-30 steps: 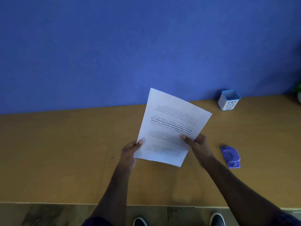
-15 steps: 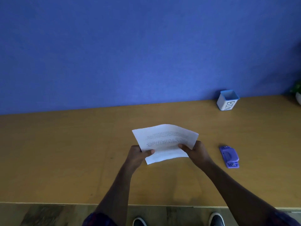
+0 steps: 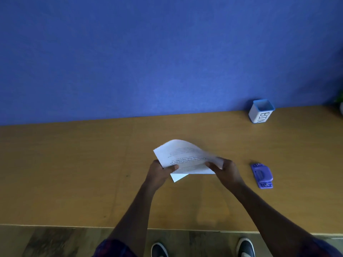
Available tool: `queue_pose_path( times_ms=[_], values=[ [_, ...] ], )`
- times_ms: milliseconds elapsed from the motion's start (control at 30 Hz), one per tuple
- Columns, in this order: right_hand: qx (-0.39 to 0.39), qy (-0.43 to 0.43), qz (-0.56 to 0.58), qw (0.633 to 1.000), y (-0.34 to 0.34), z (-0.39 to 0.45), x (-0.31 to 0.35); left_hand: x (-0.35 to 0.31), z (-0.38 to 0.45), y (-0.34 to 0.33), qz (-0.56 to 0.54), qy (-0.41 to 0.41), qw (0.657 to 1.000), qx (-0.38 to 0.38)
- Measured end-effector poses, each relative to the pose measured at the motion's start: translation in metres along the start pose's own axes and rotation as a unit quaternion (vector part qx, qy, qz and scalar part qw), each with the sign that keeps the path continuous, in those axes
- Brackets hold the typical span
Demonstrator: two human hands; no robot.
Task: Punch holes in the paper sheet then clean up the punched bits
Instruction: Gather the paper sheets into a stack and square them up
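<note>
A white printed paper sheet (image 3: 183, 156) is bent over on itself above the wooden table, its top half curving toward me. My left hand (image 3: 160, 172) pinches its left edge with thumb on top. My right hand (image 3: 225, 170) grips its right edge. A small purple hole punch (image 3: 262, 175) lies on the table to the right of my right hand, untouched.
A small white bin with a blue rim (image 3: 260, 112), labelled BIN, stands at the back right against the blue wall. The wooden table (image 3: 74, 173) stretches left and right. Its front edge runs near my shoes (image 3: 159, 250). A plant's edge (image 3: 340, 102) shows at far right.
The sheet, held upright and flat a second ago, has been lowered and folded over between both hands. The punch and bin have not moved.
</note>
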State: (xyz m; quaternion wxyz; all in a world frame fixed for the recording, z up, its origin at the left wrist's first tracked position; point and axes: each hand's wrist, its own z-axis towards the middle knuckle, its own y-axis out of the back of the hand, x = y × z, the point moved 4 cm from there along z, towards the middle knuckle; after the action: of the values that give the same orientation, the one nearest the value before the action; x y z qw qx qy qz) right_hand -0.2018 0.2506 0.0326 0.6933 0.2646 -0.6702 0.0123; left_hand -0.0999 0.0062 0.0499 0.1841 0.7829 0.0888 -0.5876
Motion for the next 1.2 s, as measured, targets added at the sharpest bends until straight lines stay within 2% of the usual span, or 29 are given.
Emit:
queue_pose_path(
  times_ms=[100, 167, 200, 267, 333, 433, 467, 533, 600, 633, 767, 867, 1000, 1133, 1200],
  values=[
    [-0.062, 0.000, 0.017, 0.998, 0.004, -0.002, -0.010, 0.000, -0.001, 0.002, -0.073, 0.019, 0.995, -0.065],
    [-0.121, -0.063, 0.042, 0.990, 0.005, -0.004, -0.017, 0.001, -0.001, 0.002, -0.159, 0.037, 0.983, -0.089],
    [-0.125, -0.091, 0.079, 0.985, 0.003, -0.006, -0.018, 0.003, -0.002, 0.000, -0.199, 0.047, 0.975, -0.085],
    [-0.073, -0.096, 0.222, 0.967, -0.005, -0.007, -0.016, 0.010, -0.004, -0.008, -0.265, 0.071, 0.960, -0.057],
    [0.004, -0.083, 0.308, 0.948, -0.013, -0.006, -0.014, 0.016, -0.007, -0.019, -0.303, 0.083, 0.949, -0.011],
    [0.006, -0.072, 0.352, 0.933, -0.012, -0.004, -0.014, 0.023, -0.008, -0.025, -0.293, 0.082, 0.952, 0.031],
    [-0.002, -0.067, 0.346, 0.936, -0.009, -0.002, -0.012, 0.023, -0.008, -0.021, -0.281, 0.083, 0.956, 0.017],
    [-0.015, -0.054, 0.313, 0.948, 0.001, 0.003, -0.008, 0.022, -0.005, 0.001, -0.256, 0.077, 0.962, -0.059],
    [-0.022, -0.045, 0.274, 0.960, 0.015, 0.008, -0.003, 0.020, -0.001, 0.033, -0.257, 0.072, 0.954, -0.137],
    [-0.021, -0.045, 0.250, 0.967, 0.020, 0.010, -0.001, 0.017, 0.000, 0.047, -0.249, 0.065, 0.955, -0.150],
    [-0.020, -0.051, 0.135, 0.989, 0.030, 0.011, 0.004, -0.004, 0.000, 0.063, -0.123, 0.036, 0.987, -0.093],
    [-0.009, -0.033, 0.091, 0.995, 0.025, 0.005, -0.001, -0.005, -0.001, 0.057, -0.072, 0.025, 0.995, -0.063],
    [0.002, -0.067, 0.050, 0.996, 0.021, -0.006, -0.023, 0.011, -0.012, 0.049, -0.036, 0.055, 0.996, -0.064],
    [-0.004, -0.021, 0.057, 0.998, 0.021, -0.009, -0.022, 0.017, -0.014, 0.053, -0.059, 0.049, 0.995, -0.059],
    [-0.019, -0.054, 0.055, 0.997, 0.021, -0.006, -0.033, 0.021, -0.011, 0.054, -0.038, 0.054, 0.996, -0.056]
  ],
)
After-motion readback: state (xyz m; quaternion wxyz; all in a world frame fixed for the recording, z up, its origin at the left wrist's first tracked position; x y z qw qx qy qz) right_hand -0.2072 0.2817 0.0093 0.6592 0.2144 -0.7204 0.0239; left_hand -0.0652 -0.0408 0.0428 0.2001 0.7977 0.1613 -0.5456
